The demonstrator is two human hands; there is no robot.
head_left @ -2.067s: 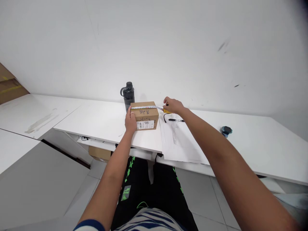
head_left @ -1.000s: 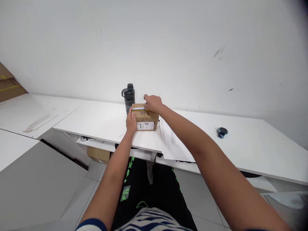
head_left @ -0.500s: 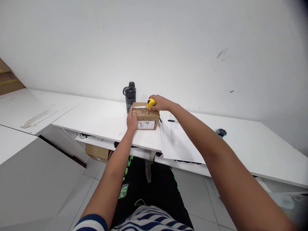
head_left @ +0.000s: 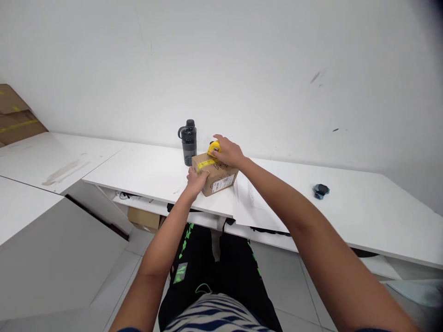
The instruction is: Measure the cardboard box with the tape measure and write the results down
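Observation:
A small brown cardboard box (head_left: 221, 173) with a white label and black handwriting sits at an angle on the white desk. Gripping its near left corner is my left hand (head_left: 196, 181), thumb on the top edge. My right hand (head_left: 230, 152) is closed around a yellow tape measure (head_left: 214, 146) above the box's back edge, its palm over the back right of the box. Across the box top runs a yellow strip (head_left: 206, 163); I cannot tell whether it is the tape's blade or packing tape.
Behind the box on the left stands a dark water bottle (head_left: 189, 143). White paper (head_left: 254, 207) lies to the right, partly under my right forearm. Farther right is a dark watch-like object (head_left: 320, 191). Large cartons (head_left: 19, 117) stand at far left, and a shelf (head_left: 138, 201) runs below the desktop.
The box has turned, its left end swinging nearer to me. My left hand has shifted with it. The pale numbered blade seen along the top before no longer shows; the tape measure is slightly further left.

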